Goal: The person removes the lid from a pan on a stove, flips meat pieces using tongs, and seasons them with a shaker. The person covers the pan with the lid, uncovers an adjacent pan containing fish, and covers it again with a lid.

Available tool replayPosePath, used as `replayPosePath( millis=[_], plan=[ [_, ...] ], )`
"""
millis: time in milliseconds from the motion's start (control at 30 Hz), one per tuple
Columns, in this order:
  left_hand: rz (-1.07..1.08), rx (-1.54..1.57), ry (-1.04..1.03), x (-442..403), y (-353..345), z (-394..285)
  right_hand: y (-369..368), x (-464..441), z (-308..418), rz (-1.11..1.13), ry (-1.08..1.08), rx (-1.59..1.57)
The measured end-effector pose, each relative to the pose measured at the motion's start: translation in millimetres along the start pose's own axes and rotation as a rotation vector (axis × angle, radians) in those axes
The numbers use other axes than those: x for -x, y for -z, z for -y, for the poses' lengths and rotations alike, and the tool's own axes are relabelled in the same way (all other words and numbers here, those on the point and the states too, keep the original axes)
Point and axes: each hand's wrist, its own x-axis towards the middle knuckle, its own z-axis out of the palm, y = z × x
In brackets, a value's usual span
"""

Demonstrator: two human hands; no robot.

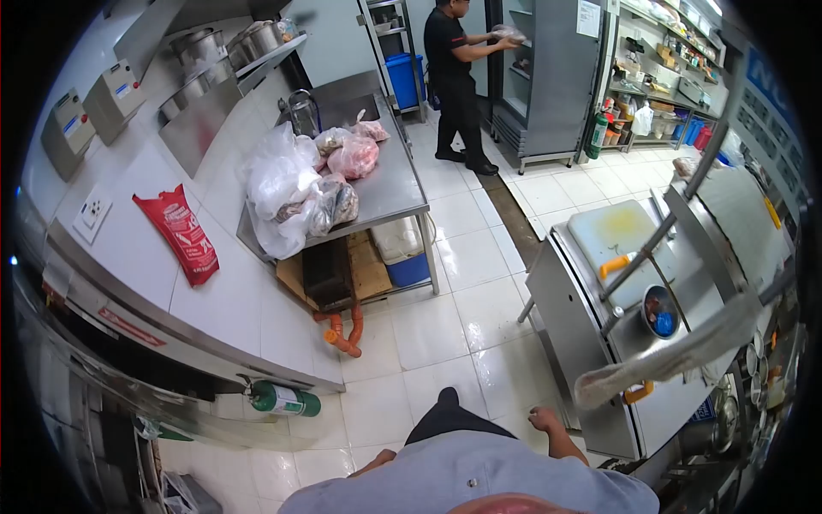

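My right hand (543,419) hangs low beside my body, its fingers loosely curled with no object visible in them. It is nearest to the steel work counter (569,330) on the right. My left hand (379,460) is low at my other side, over the tiled floor. My grey shirt partly covers it and its fingers do not show clearly. Ahead on the left, plastic bags of meat (354,158) and a big white plastic bag (278,176) lie on a steel table (396,190), away from both hands.
A co-worker (454,77) holds a bagged item (509,34) at an open fridge (548,94). A cutting board (621,236), orange-handled tools and a metal bowl (660,310) sit on the right. Orange pipes (347,332) and a green extinguisher (285,400) are low on the left.
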Motion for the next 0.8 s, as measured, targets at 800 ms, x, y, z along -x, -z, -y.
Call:
replayPosePath(
  millis=[800],
  plan=[
    [0.174, 0.044, -0.272, -300, 283, -202, 147, -97, 65, -0.389, 0.09, -0.519]
  ],
)
